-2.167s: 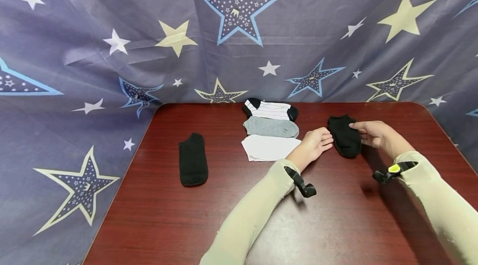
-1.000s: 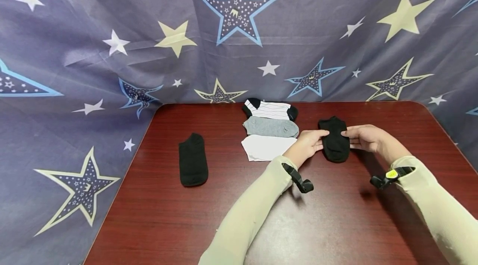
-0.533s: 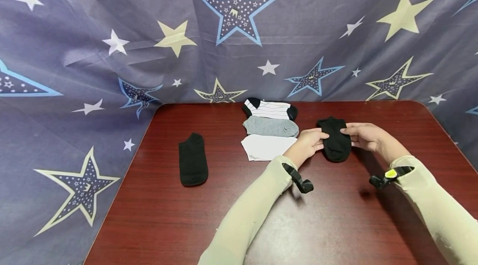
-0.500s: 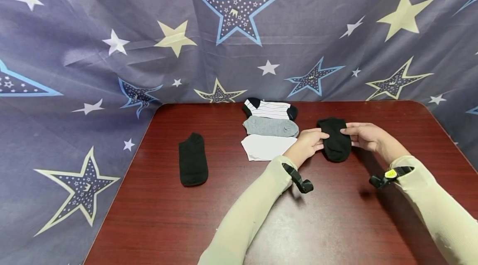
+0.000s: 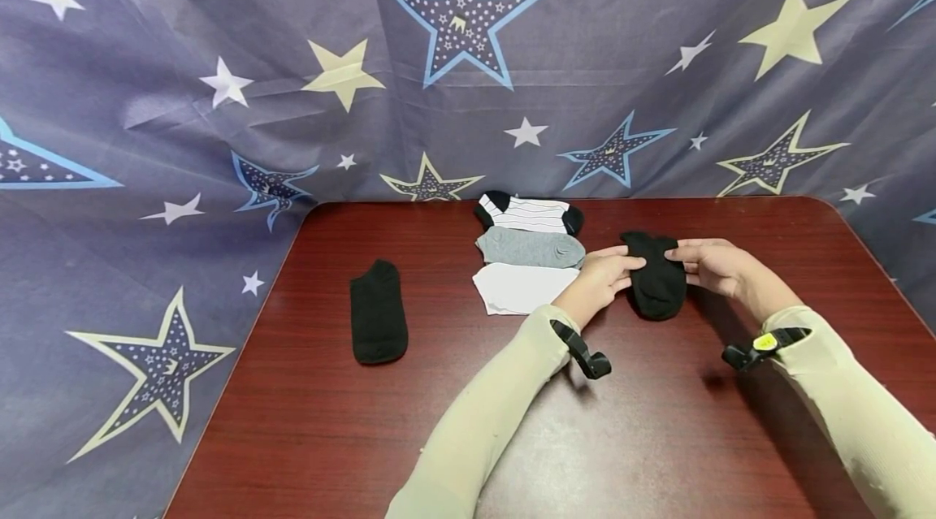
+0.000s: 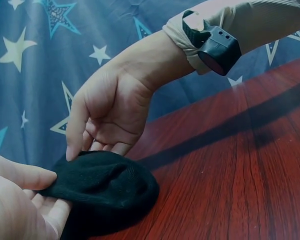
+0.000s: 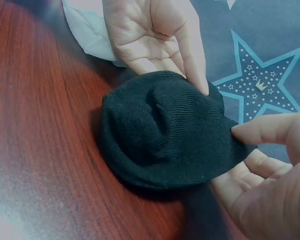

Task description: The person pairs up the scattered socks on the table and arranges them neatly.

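Between both hands a black sock (image 5: 656,279) is held just over the table's right half, its toe end toward the person. My left hand (image 5: 602,279) pinches its left edge, thumb on top and fingers beneath. On the opposite edge my right hand (image 5: 718,265) pinches in the same way. The right wrist view shows the sock (image 7: 160,130) bulging and creased in the middle, with both thumbs pressing near its opening end. In the left wrist view the sock's (image 6: 110,185) rounded toe points right, and part of its underside is hidden.
Another black sock (image 5: 379,314) lies flat at the left. At the back centre a striped sock (image 5: 526,214), a grey sock (image 5: 530,248) and a white sock (image 5: 519,289) lie in a column, the white one partly behind the left hand. A star-patterned cloth (image 5: 468,129) hangs behind the table (image 5: 307,438).
The left hand, earlier beside the sock with straight fingers, now pinches its edge. The sock has shifted left and slightly toward the person, and its opening end has just bunched inward.
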Available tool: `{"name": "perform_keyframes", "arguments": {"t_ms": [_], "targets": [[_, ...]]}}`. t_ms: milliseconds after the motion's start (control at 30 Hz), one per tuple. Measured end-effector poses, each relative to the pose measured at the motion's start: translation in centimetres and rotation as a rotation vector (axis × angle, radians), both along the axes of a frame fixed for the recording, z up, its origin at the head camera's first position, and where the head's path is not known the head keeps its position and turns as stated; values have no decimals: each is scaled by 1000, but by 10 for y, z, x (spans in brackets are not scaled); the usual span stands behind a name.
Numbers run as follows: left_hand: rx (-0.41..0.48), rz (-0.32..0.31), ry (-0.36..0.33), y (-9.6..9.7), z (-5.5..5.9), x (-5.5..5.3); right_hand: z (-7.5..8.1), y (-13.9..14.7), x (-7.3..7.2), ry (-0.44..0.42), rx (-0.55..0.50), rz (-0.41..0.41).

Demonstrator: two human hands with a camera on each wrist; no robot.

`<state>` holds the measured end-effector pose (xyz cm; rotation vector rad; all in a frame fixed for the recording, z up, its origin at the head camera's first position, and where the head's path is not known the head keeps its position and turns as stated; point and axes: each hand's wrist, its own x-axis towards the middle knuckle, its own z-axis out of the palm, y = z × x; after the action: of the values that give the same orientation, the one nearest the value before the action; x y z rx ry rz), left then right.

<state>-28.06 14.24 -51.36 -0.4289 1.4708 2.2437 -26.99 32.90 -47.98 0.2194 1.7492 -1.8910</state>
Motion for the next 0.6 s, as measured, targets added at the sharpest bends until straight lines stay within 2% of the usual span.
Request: {"name": "perform_keyframes", "arguments": {"t_ms": [200,467,600], "targets": [[-8,-34,23,-4,2,1,2,-2,1,3,5,-25],[70,-62,51,-10,0,-3,4,-8,2,73,2,-30],[62,-23,55,-11,0,-5,9,-12,3,89,40,-3]]}}
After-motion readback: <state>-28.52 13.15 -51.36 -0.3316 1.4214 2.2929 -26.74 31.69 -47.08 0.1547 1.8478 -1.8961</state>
